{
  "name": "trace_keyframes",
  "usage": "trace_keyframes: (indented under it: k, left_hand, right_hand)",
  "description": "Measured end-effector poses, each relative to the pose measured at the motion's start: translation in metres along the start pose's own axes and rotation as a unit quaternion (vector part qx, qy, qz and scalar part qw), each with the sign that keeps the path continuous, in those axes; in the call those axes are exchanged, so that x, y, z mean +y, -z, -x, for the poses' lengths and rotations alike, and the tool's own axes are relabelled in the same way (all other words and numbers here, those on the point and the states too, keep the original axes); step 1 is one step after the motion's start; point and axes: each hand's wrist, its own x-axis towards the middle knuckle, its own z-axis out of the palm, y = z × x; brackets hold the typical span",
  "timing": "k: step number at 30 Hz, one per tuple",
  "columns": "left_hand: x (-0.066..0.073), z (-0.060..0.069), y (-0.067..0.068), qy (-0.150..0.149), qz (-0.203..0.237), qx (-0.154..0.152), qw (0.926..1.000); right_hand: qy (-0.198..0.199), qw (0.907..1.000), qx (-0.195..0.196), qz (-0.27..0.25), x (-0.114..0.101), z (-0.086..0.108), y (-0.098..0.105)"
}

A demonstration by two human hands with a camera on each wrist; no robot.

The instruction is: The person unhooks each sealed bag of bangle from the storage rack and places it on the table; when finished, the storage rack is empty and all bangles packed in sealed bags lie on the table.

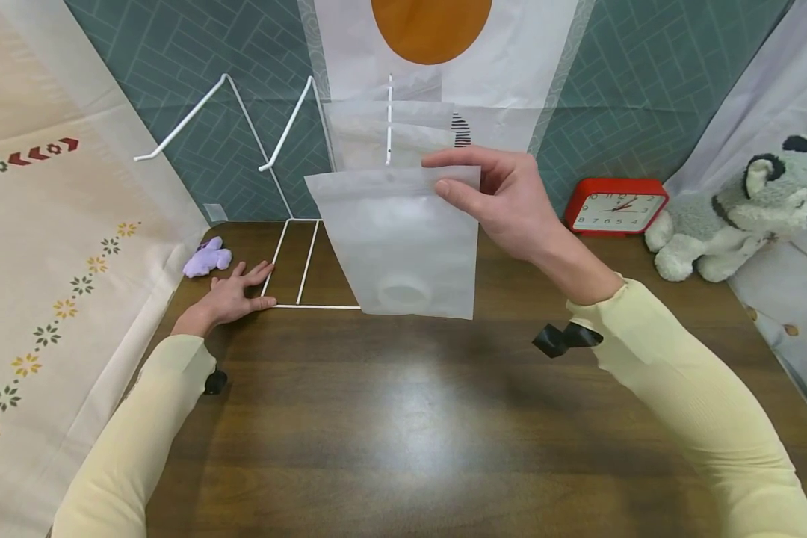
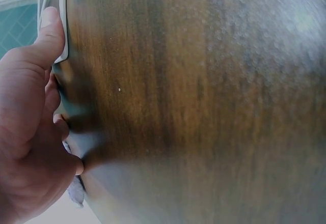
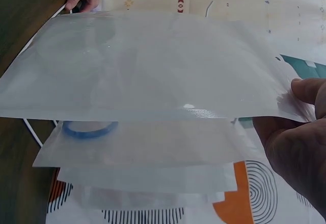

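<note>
My right hand pinches the upper right corner of a frosted zip bag between thumb and fingers. A faint round shape shows low in this bag. It hangs before the white wire rack, its top edge just below a prong tip. More frosted bags hang behind it; one holds a blue ring in the right wrist view. My left hand rests on the rack's left base corner, fingers spread and thumb against the wire. The front bag hides part of the rack.
A small purple plush toy lies beyond my left hand. At the back right stand a red clock and a grey-and-white plush dog. Two further bent prongs rise at the rack's left. Patterned cloth borders the wooden table.
</note>
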Motion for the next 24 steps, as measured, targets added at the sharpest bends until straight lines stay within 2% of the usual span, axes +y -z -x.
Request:
trace_keyframes:
  k: [6, 13, 18, 24]
  left_hand:
    - [0.000, 0.000, 0.000, 0.001, -0.003, -0.001, 1.0000]
    - [0.000, 0.001, 0.001, 0.001, -0.003, 0.001, 1.0000]
    - [0.000, 0.000, 0.001, 0.001, -0.003, 0.001, 1.0000]
    - [-0.001, 0.000, 0.001, 0.001, -0.002, -0.003, 1.0000]
  right_hand:
    - [-0.015, 0.9997, 0.010, 0.017, -0.004, 0.008, 0.012]
    - [-0.004, 0.9994, 0.032, 0.011, -0.001, 0.020, 0.038]
    - [-0.027, 0.9982, 0.052, -0.013, 0.001, 0.032, 0.060]
    - [-0.040, 0.9968, 0.049, -0.049, 0.011, 0.052, 0.094]
